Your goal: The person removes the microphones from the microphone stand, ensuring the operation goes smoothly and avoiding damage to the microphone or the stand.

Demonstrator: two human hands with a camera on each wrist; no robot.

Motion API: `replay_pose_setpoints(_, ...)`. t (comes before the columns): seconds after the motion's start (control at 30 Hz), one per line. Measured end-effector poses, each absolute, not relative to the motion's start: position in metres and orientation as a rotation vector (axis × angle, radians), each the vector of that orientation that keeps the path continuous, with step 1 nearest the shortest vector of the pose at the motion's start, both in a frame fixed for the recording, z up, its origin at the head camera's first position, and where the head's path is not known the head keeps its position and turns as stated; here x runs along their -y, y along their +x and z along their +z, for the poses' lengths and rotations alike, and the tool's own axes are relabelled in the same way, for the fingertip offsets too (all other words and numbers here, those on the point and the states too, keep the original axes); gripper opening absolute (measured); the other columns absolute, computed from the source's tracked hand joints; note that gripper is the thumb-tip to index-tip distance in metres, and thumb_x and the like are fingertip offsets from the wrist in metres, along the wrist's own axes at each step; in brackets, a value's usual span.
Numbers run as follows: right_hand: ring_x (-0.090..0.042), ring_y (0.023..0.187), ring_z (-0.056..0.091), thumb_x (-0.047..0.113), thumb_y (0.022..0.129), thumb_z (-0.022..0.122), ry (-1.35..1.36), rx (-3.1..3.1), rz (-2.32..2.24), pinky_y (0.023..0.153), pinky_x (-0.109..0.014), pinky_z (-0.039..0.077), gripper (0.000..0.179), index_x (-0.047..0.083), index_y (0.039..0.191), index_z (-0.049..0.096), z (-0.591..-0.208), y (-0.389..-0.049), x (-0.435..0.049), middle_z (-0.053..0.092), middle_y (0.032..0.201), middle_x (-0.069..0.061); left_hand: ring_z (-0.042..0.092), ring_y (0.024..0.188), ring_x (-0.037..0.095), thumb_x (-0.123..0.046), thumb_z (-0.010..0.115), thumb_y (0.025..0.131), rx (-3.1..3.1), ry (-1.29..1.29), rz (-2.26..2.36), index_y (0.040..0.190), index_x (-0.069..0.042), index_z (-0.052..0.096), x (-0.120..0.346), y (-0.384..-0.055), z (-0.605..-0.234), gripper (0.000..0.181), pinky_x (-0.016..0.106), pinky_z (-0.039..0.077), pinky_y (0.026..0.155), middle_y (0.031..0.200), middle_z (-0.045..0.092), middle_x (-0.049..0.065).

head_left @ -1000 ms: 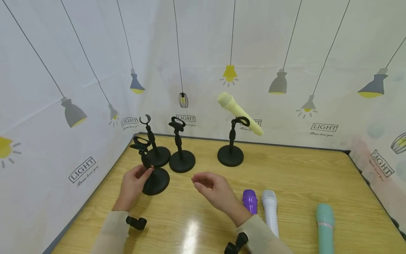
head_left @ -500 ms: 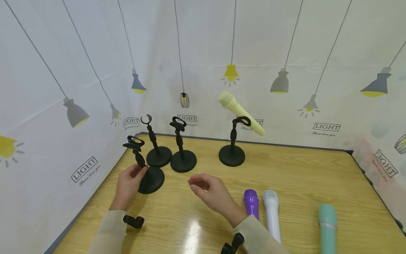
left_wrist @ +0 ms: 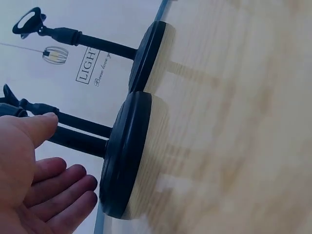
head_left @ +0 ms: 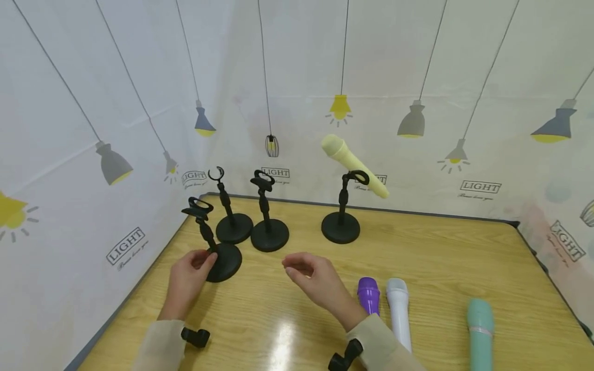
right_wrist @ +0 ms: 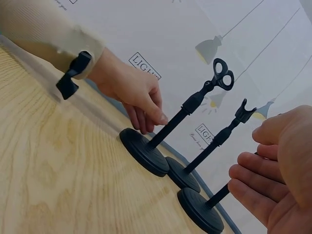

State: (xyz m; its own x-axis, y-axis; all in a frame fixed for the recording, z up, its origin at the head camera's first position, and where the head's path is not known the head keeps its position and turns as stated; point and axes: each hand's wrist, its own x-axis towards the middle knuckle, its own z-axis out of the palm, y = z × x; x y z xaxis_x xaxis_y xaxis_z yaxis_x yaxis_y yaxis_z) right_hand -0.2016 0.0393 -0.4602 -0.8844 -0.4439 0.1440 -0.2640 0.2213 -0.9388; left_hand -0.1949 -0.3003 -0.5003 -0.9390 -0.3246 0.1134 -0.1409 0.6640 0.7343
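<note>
My left hand (head_left: pixel 185 278) is at the pole of the nearest black microphone stand (head_left: pixel 225 264), which stands on the table at the left. In the left wrist view the thumb is apart from the relaxed fingers (left_wrist: pixel 63 195), and the pole passes beyond them. My right hand (head_left: pixel 320 281) hovers right of that stand, its fingers loosely bent and holding nothing. Two more black stands, one at the back left (head_left: pixel 235 230) and one beside it (head_left: pixel 270 237), have no microphone. A pale yellow microphone (head_left: pixel 355 165) leans tilted at the clip of another stand (head_left: pixel 341 228).
Purple (head_left: pixel 368 294), white (head_left: pixel 399 314) and mint green (head_left: pixel 480 335) microphones lie on the wooden table (head_left: pixel 436 257) at the right, the purple one partly behind the right forearm. A printed curtain (head_left: pixel 297 62) encloses the back and sides.
The nearest stand has shifted slightly left with my left hand, then stayed put. The left hand has since slid a little lower by the pole. The right hand has hardly moved.
</note>
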Motion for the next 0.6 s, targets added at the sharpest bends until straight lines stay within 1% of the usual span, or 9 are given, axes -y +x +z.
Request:
replay_pose_setpoints(0.13,-0.028,0.115,0.076,0.014,0.106,0.07,-0.668,-2.35,-1.758,0.096,-0.03,0.063,0.022,0.007,0.126,0.075,-0.46,-0.206,-0.045,0.078,0.125,-0.013,0.076,0.104,0.038,-0.035,0.065,0.109,2.603,0.293,-0.976,0.119,0.001,0.077,0.294,-0.187,-0.502,0.039,0.054,0.063,0.092,0.114,0.079,0.023)
replay_pose_setpoints(0.2,-0.028,0.115,0.076,0.014,0.106,0.07,-0.664,-2.364,-1.765,0.097,-0.031,0.064,0.022,0.007,0.126,0.075,-0.459,-0.207,-0.049,0.078,0.125,-0.012,0.076,0.096,0.034,-0.029,0.066,0.109,2.575,0.217,-0.945,0.112,-0.001,0.079,0.289,-0.186,-0.503,0.031,0.047,0.064,0.085,0.106,0.081,0.018)
replay_pose_setpoints(0.27,-0.028,0.115,0.076,0.015,0.106,0.07,-0.656,-2.383,-1.766,0.098,-0.032,0.064,0.023,0.007,0.127,0.075,-0.459,-0.209,-0.053,0.078,0.125,-0.012,0.076,0.093,0.03,-0.025,0.067,0.109,2.567,0.122,-0.955,0.111,-0.004,0.081,0.283,-0.185,-0.504,0.025,0.038,0.064,0.08,0.104,0.082,0.014)
replay_pose_setpoints(0.33,-0.029,0.116,0.076,0.015,0.106,0.07,-0.657,-2.391,-1.774,0.099,-0.034,0.063,0.024,0.005,0.128,0.075,-0.458,-0.21,-0.057,0.078,0.126,-0.013,0.077,0.095,0.026,-0.022,0.068,0.108,2.576,0.026,-1.004,0.114,-0.006,0.081,0.277,-0.186,-0.505,0.021,0.031,0.062,0.08,0.107,0.082,0.01)
replay_pose_setpoints(0.37,-0.029,0.116,0.076,0.015,0.106,0.07,-0.659,-2.399,-1.773,0.099,-0.034,0.063,0.024,0.005,0.128,0.075,-0.458,-0.211,-0.06,0.078,0.127,-0.014,0.077,0.097,0.025,-0.022,0.068,0.108,2.591,-0.01,-1.028,0.116,-0.008,0.081,0.273,-0.188,-0.506,0.021,0.03,0.062,0.081,0.11,0.082,0.009)
replay_pose_setpoints(0.43,-0.029,0.117,0.075,0.014,0.106,0.069,-0.659,-2.412,-1.77,0.099,-0.034,0.063,0.025,0.004,0.129,0.074,-0.457,-0.213,-0.064,0.077,0.128,-0.016,0.078,0.103,0.025,-0.021,0.067,0.109,2.626,-0.083,-1.086,0.122,-0.009,0.079,0.265,-0.19,-0.507,0.022,0.033,0.063,0.088,0.117,0.081,0.007)
replay_pose_setpoints(0.5,-0.03,0.117,0.075,0.013,0.106,0.069,-0.642,-2.422,-1.781,0.099,-0.033,0.063,0.025,0.004,0.129,0.074,-0.455,-0.215,-0.069,0.077,0.128,-0.017,0.077,0.112,0.025,-0.023,0.066,0.11,2.665,-0.133,-1.156,0.129,-0.01,0.076,0.257,-0.194,-0.507,0.025,0.041,0.064,0.097,0.124,0.079,0.006)
replay_pose_setpoints(0.6,-0.028,0.116,0.075,0.012,0.105,0.07,-0.595,-2.467,-1.785,0.1,-0.035,0.062,0.024,0.005,0.128,0.074,-0.451,-0.219,-0.078,0.078,0.128,-0.014,0.073,0.123,0.027,-0.028,0.065,0.111,2.722,-0.195,-1.266,0.138,-0.012,0.072,0.242,-0.201,-0.505,0.032,0.053,0.058,0.109,0.134,0.076,0.006)
